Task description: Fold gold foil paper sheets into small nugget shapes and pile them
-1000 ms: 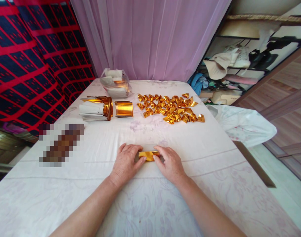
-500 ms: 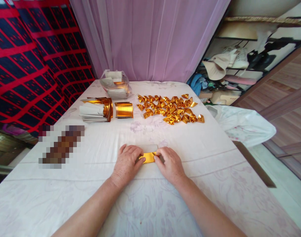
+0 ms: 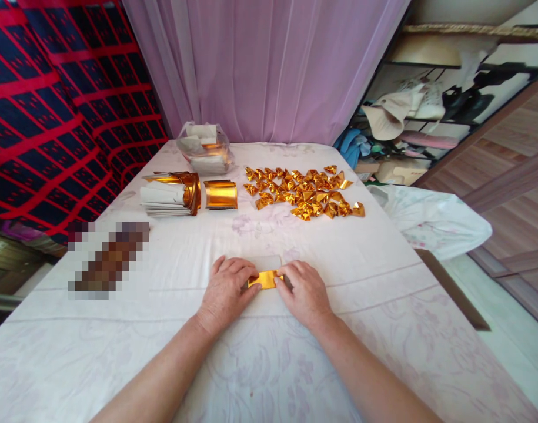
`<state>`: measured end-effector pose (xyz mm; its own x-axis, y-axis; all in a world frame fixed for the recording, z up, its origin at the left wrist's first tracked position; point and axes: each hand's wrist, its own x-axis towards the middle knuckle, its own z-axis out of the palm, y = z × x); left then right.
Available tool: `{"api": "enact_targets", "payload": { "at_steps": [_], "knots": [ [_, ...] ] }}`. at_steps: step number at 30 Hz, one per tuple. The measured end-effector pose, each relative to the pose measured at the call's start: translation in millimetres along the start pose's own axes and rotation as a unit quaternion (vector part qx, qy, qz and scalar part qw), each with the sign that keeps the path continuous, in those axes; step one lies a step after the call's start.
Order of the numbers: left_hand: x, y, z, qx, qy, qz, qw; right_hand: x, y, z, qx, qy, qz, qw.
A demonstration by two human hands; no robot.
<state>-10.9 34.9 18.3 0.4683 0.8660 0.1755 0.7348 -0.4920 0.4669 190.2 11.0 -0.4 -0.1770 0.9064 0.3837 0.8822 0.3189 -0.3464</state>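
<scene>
Very little has moved since a second ago: the left hand's fingertips have edged down onto the gold strip, and more of the pale backing shows beyond it. From the head camera, looking down over a person's arms, the left hand and the right hand rest on a table covered in pale floral cloth. Between them, near the table's middle, lies a partly folded sheet of gold paper, its pale side facing up along the far edge. Fingers bent, the left hand grips the sheet's left end and the right hand its right end, both thumbs at the near edge. Farther back, from left to right, are a fanned stack of sheets, a separate curved gold sheet and a spread of folded gold pieces. Behind the stack sits a clear plastic bag holding more sheets, near a purple curtain.
</scene>
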Motion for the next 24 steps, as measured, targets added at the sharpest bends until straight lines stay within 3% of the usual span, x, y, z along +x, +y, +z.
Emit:
{"api": "enact_targets", "payload": {
  "at_steps": [24],
  "knots": [
    [-2.0,0.9,1.8,0.020,-0.001,0.015,1.000,-2.9,9.1,-0.4,0.021,0.004,0.028,0.999]
  ]
}}
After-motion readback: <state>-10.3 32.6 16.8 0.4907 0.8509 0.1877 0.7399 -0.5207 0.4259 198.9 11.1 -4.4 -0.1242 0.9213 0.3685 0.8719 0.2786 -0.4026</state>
